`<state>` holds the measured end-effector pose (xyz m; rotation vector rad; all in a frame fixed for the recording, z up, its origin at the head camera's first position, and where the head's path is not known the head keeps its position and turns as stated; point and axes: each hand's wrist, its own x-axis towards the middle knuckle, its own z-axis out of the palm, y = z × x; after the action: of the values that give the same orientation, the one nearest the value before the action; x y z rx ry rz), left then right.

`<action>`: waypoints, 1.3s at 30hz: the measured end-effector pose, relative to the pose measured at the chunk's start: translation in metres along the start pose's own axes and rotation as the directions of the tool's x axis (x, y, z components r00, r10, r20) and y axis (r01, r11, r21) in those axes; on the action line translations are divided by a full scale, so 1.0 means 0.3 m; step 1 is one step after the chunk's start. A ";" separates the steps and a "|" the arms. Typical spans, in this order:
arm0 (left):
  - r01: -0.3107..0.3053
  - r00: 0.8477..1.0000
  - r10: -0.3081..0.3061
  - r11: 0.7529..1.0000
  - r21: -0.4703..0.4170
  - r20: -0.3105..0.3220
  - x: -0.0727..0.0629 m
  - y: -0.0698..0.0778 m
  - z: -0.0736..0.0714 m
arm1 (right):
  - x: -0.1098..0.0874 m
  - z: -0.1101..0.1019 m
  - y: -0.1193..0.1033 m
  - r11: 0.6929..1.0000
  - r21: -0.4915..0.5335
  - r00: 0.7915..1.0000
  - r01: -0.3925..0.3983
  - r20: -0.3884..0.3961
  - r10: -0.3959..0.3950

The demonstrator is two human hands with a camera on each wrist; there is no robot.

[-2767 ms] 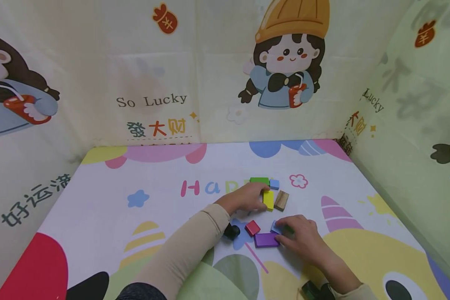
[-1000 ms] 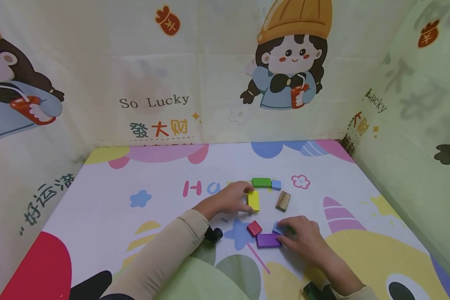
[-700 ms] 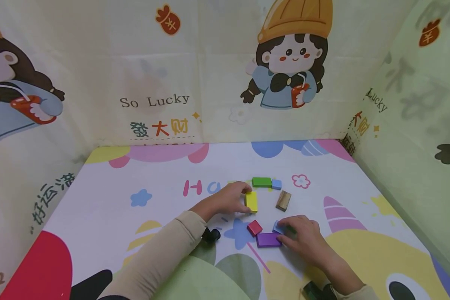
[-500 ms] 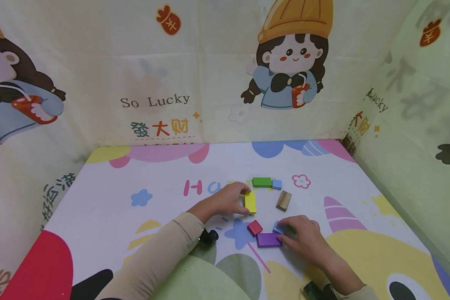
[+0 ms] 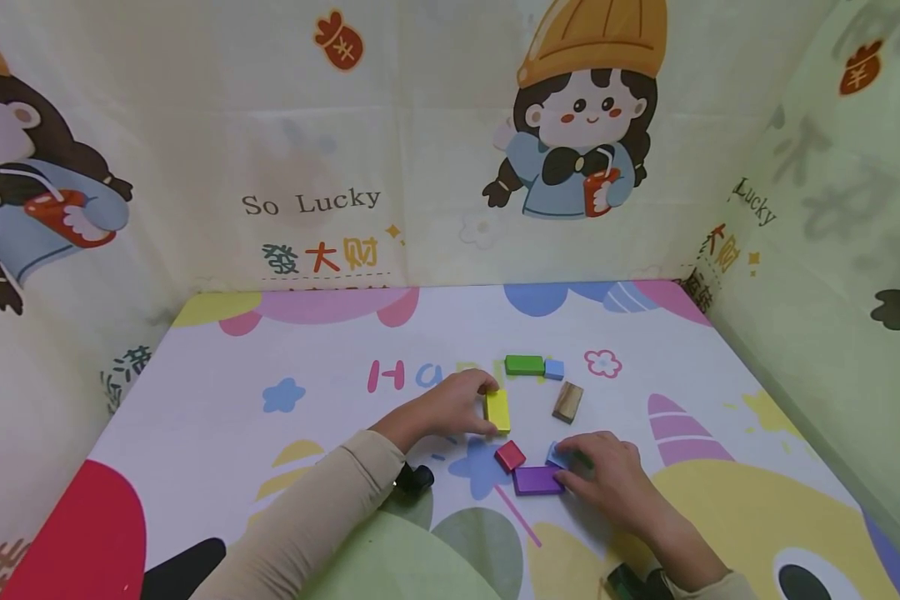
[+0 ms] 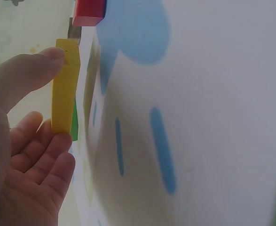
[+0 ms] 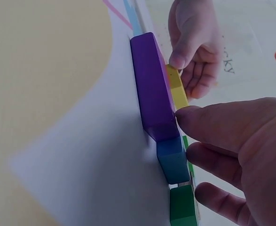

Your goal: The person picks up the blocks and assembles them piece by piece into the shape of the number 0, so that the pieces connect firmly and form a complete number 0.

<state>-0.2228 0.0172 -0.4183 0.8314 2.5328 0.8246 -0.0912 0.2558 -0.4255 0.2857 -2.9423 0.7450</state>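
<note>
My left hand (image 5: 453, 402) pinches a yellow toy block (image 5: 497, 412) by its two short ends. In the left wrist view the thumb lies on one end of the yellow block (image 6: 65, 94) and the fingertips meet the other. My right hand (image 5: 607, 471) rests beside a purple block (image 5: 536, 481). The right wrist view has its thumb tip at the corner of the purple block (image 7: 152, 84). Its other fingertips are beside a blue block (image 7: 173, 160) and a dark green block (image 7: 182, 205), lined up after the purple one. A red block (image 5: 510, 456) sits at the purple block's far left corner.
Farther back, a long green block (image 5: 524, 365) stands against a light blue cube (image 5: 554, 369). In front of them a brown wooden block (image 5: 567, 402) lies slightly turned. The printed tabletop (image 5: 330, 333) meets a cloth backdrop (image 5: 450, 242) behind and at both sides.
My left hand has slid the yellow block left, away from the wooden block, then a little toward me. The right hand has stayed by the purple and blue blocks.
</note>
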 end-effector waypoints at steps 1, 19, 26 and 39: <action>0.001 1.000 -0.001 1.000 -0.001 0.001 0.000 0.000 0.001 | 0.000 0.000 0.001 1.000 -0.001 1.000 0.002 -0.001 -0.002; -0.018 1.000 0.018 1.000 -0.007 0.001 -0.006 -0.009 0.017 | -0.002 0.002 0.002 1.000 0.003 1.000 0.006 -0.009 -0.006; -0.006 1.000 0.006 1.000 -0.016 0.011 -0.002 -0.006 0.023 | -0.003 0.000 0.000 1.000 -0.007 1.000 0.004 -0.014 -0.005; 0.004 1.000 -0.003 1.000 -0.007 0.011 -0.008 -0.007 0.028 | -0.002 0.001 -0.001 1.000 -0.007 1.000 0.004 -0.005 -0.004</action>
<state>-0.2179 0.0177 -0.4257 0.8267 2.5197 0.8254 -0.0906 0.2557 -0.4256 0.2882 -2.9376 0.7342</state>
